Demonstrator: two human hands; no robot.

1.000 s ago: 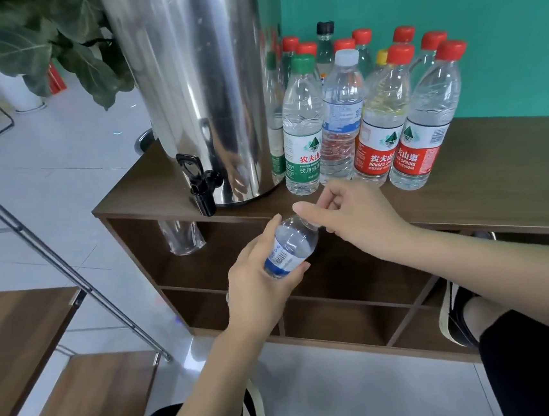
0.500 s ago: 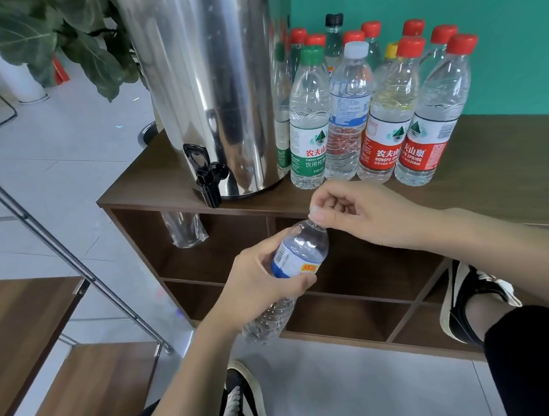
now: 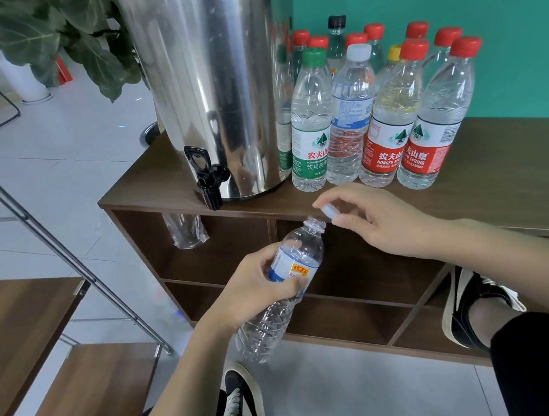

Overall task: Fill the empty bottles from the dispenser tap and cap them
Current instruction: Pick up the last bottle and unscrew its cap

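My left hand (image 3: 258, 293) grips a clear empty bottle (image 3: 270, 322) with a blue and white label, tilted with its open neck pointing up and to the right. Just off that neck, my right hand (image 3: 375, 221) pinches a small white cap (image 3: 328, 211) between thumb and fingers. The steel dispenser (image 3: 207, 80) stands on the brown shelf unit (image 3: 499, 186), and its black tap (image 3: 208, 177) hangs over the unit's front edge, up and left of the bottle.
Several capped bottles (image 3: 371, 114) with red, green, white and black caps stand right of the dispenser against a teal wall. A clear plastic bag (image 3: 184, 230) hangs under the tap. A slanted metal rod (image 3: 70, 257) and wooden steps (image 3: 20, 333) lie left. My shoes (image 3: 473, 302) rest below.
My right hand has lifted the cap off the bottle's neck, which now shows open. The left hand has brought the bottle a little lower and more tilted.
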